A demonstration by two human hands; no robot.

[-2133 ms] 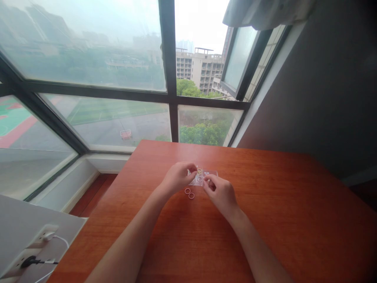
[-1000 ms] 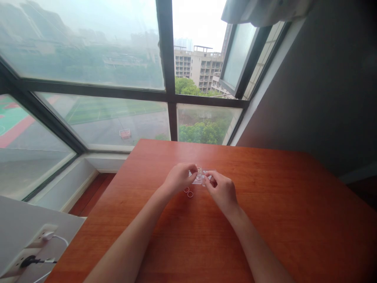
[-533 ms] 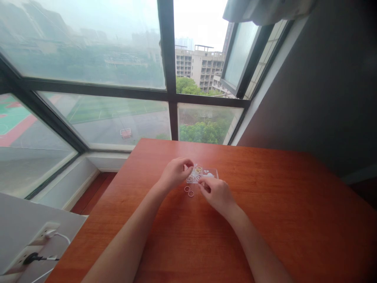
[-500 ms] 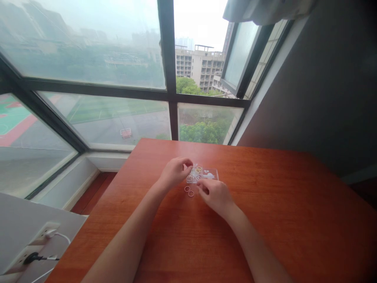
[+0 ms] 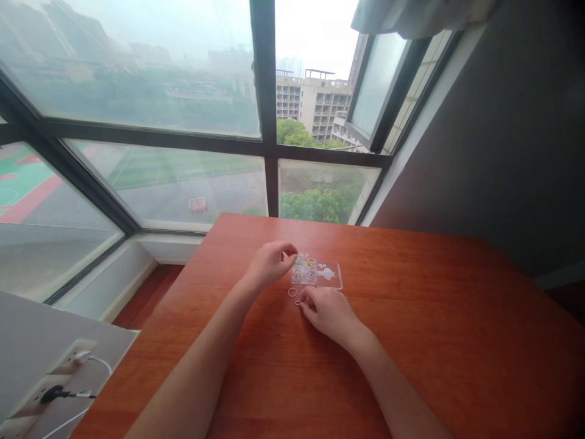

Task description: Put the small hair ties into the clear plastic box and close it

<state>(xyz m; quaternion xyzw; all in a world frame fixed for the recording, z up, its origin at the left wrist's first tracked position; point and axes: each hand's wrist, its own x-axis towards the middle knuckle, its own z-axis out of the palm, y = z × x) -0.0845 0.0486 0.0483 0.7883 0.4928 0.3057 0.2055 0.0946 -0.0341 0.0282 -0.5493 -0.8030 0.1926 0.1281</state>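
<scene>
A clear plastic box (image 5: 304,283) with compartments lies on the table with its lid folded out to the right. Pinkish rings (image 5: 298,275) and yellow rings (image 5: 310,263) fill some compartments, along with something greenish. My left hand (image 5: 270,265) is closed, thumb and fingertips at the box's upper left corner. In front of the box, my right hand (image 5: 329,310) pinches a small pinkish ring (image 5: 297,303), which looks tilted at the fingertips. Another pinkish ring (image 5: 292,292) lies flat on the wood, just left of it.
The transparent lid (image 5: 336,283) carries a white printed motif. Beneath everything is a reddish-brown wooden table (image 5: 411,317). Windows (image 5: 201,183) stand behind its far edge. Sockets with plugs and cables (image 5: 57,393) are at lower left.
My right hand has moved down and slightly left from beside the box and taken hold of the nearer ring. The left hand stays at the box corner. The view has shifted slightly.
</scene>
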